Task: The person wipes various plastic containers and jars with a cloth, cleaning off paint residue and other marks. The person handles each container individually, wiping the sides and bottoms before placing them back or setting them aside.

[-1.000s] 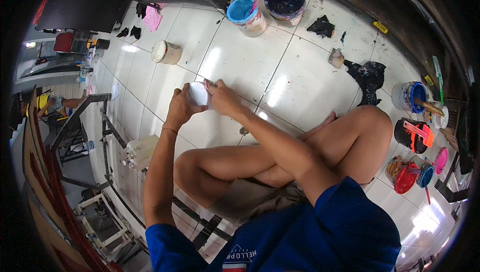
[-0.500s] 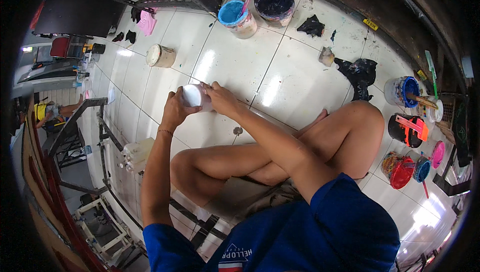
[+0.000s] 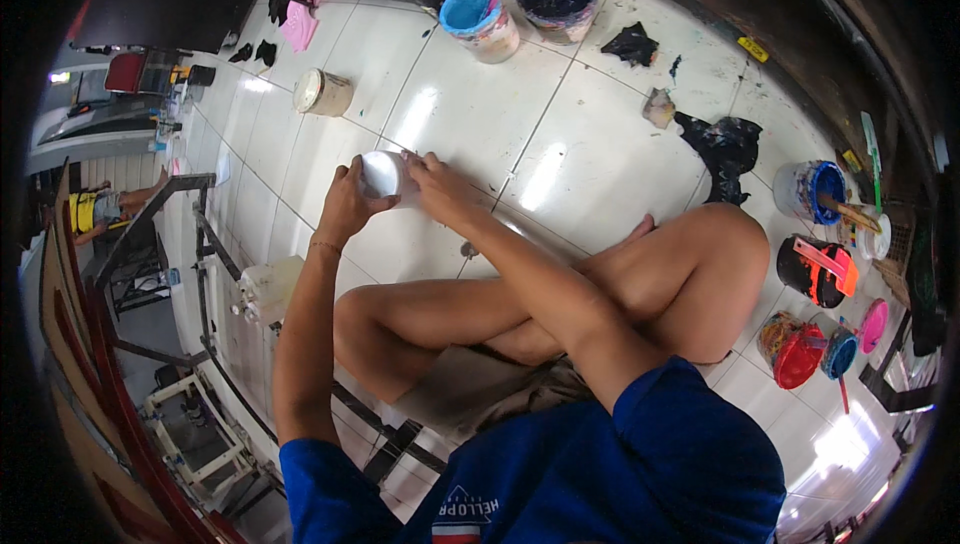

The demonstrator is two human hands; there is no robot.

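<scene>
Both my hands are around a small white plastic tub (image 3: 381, 175) above the tiled floor. Its pale round face is turned up and to the left; whether that is an open mouth or a lid I cannot make out. On its left side, the fingers and thumb of my left hand (image 3: 346, 206) grip the rim. My right hand (image 3: 437, 189) is closed against the right side, its fingers bent at the tub's edge. Beyond my hands, a stained cream tub (image 3: 324, 93) stands on the floor.
Far ahead stand a blue paint tub (image 3: 480, 24) and a dark paint bucket (image 3: 557, 4). Black rags (image 3: 722, 149) lie right of them. Along the right are paint pots, including a red one (image 3: 798, 352). A pale jug (image 3: 268, 291) and metal frame (image 3: 205, 254) stand left.
My hands and the tub have moved slightly up and left in the view. The tub's pale face has turned a little more to the left.
</scene>
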